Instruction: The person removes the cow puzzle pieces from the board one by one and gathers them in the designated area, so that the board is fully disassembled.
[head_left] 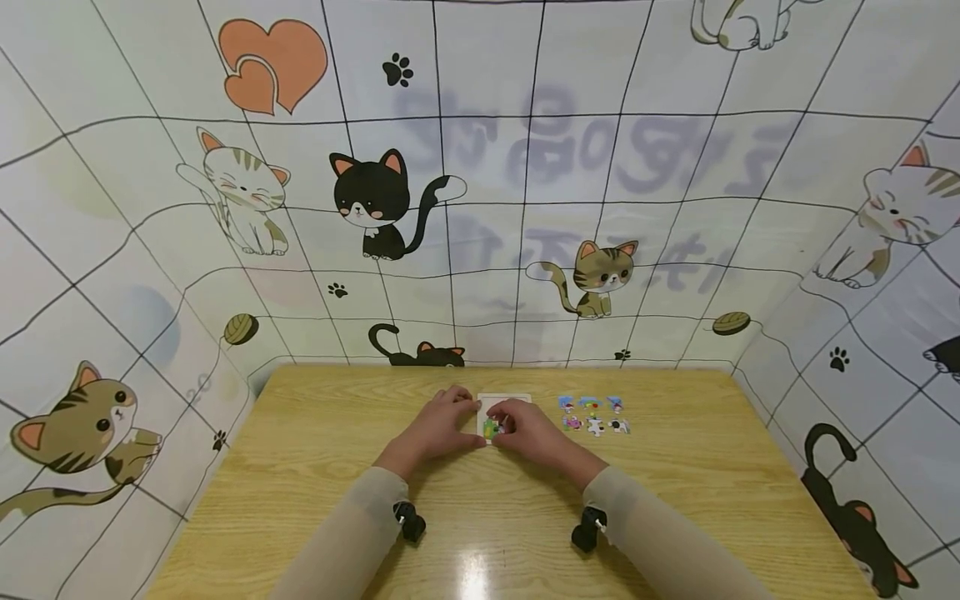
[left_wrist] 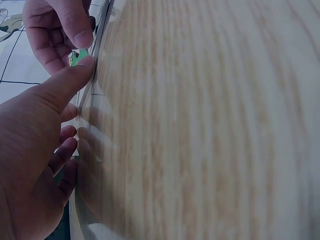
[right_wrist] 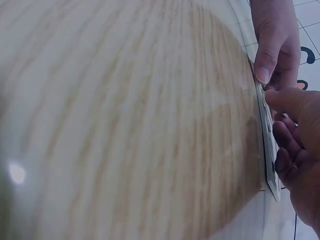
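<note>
A small pale puzzle tray lies on the table between the hands, largely covered by them. My left hand holds the tray's left side, its thumb by the near left corner and its fingers farther up the edge. My right hand reaches over the tray from the right and pinches a puzzle piece, mostly hidden under the fingertips. A green puzzle part shows in the tray's near left area, beside the right fingertips. The left wrist view also shows green between the two hands.
Several loose puzzle pieces lie in two rows on the table, right of the tray. The wooden table ends at a cat-printed cloth behind and at both sides. A black wrist camera hangs at the left cuff.
</note>
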